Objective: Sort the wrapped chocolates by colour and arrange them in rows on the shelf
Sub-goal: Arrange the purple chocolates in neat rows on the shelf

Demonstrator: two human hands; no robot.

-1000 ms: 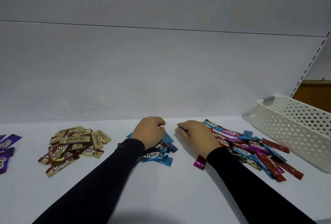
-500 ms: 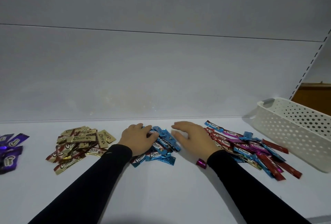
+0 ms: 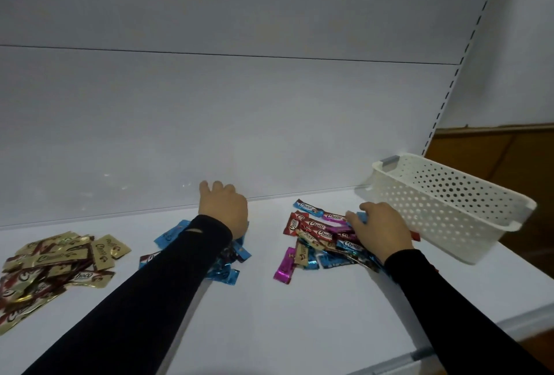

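Three chocolate piles [image 3: 322, 236], one basket [image 3: 449, 206], two hands [image 3: 379, 229].

White perforated basket [image 3: 443, 206] at right, brown wooden cabinet [image 3: 503, 159] behind

One white basket [image 3: 443, 209] stands on one white shelf [image 3: 269, 314]. Left of the basket lie three heaps of wrapped chocolates: one mixed heap [image 3: 323, 239] nearest it, one blue heap [image 3: 227, 269] farther left, one gold heap [image 3: 54, 263] farthest left. One pink chocolate [image 3: 284, 266] lies apart at the mixed heap's left edge. The pieces within each heap overlap too much to count. Two hands are in view.
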